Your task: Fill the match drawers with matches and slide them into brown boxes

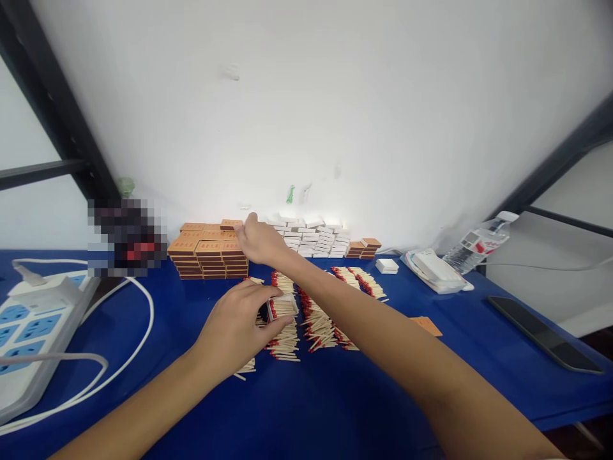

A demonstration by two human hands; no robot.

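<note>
My left hand point(234, 319) grips a small white matchbox tray point(283, 308) filled with red-tipped matches, thumb on the near side and fingers on the far side. My right hand point(261, 239) reaches across to the back left, its fingers closed at the edge of an orange matchbox point(231, 225) on top of a stack of similar matchboxes point(211, 255). Below both hands, loose matches point(318, 322) lie in several rows on the blue table. My right forearm covers part of these rows.
White matchbox trays point(309, 239) are piled against the wall, beside a few orange matchboxes point(364, 248). A power strip point(36, 332) with white cables lies left. At right are a tissue pack point(435, 269), a plastic bottle point(481, 243) and a phone point(543, 333).
</note>
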